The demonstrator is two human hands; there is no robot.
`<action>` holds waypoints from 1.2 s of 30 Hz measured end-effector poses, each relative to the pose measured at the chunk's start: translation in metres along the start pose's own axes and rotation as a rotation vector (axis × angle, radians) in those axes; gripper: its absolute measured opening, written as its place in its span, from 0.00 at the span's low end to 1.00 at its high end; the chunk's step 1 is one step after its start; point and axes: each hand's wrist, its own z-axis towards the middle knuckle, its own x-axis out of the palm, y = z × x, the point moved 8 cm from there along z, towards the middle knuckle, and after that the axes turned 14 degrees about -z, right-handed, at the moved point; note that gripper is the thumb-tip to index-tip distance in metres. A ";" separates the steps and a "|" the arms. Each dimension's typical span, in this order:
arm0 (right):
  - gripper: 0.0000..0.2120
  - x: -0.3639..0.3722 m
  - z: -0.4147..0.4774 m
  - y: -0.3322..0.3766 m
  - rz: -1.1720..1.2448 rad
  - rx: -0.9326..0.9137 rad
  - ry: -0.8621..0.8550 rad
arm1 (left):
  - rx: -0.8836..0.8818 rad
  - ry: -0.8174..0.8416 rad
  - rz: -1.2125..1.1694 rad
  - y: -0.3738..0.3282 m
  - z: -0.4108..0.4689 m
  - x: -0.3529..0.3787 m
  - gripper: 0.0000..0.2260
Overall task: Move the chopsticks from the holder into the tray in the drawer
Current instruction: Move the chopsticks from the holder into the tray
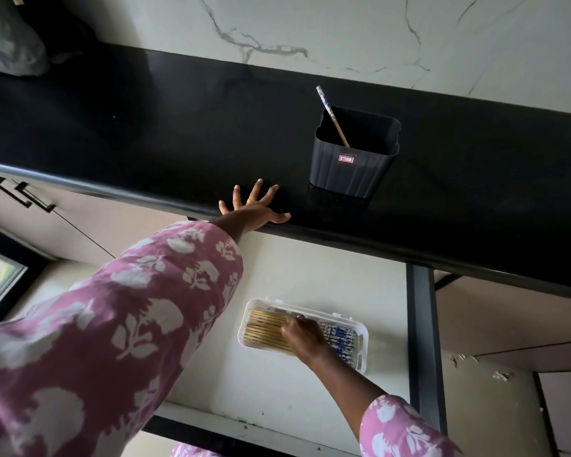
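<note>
We note one chopstick left in the holder, leaning toward 11 o'clock; light, stiff, slick, best pinched near its top. Our left hand rests splayed and empty on the counter; whether our right hand, over the tray, grips anything, we cannot tell.

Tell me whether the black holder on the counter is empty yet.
Not empty. One chopstick leans inside the holder, its patterned end sticking above the rim. The other chopsticks lie in the tray in the drawer.

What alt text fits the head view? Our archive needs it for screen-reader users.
A person's right hand rests on chopsticks in a white tray inside an open drawer, while the left hand lies spread on the black counter. One chopstick remains in the dark holder.
</note>
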 end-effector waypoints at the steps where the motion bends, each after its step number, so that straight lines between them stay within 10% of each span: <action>1: 0.12 -0.002 -0.001 0.000 -0.032 -0.015 -0.014 | 0.001 0.001 -0.003 0.000 0.000 0.000 0.37; 9: 0.07 -0.106 -0.025 -0.019 -0.129 -0.141 -0.720 | 0.002 -0.013 -0.006 -0.001 -0.002 0.000 0.37; 18: 0.05 -0.278 -0.049 -0.122 -0.068 0.246 -1.448 | -0.025 -0.034 0.000 -0.003 -0.005 -0.001 0.37; 30: 0.13 -0.332 0.075 -0.242 0.360 0.657 -0.624 | -0.019 -0.003 0.010 -0.003 -0.007 -0.001 0.38; 36: 0.11 -0.330 0.101 -0.240 0.274 0.703 -0.609 | -0.022 -0.003 0.004 -0.004 -0.008 -0.002 0.37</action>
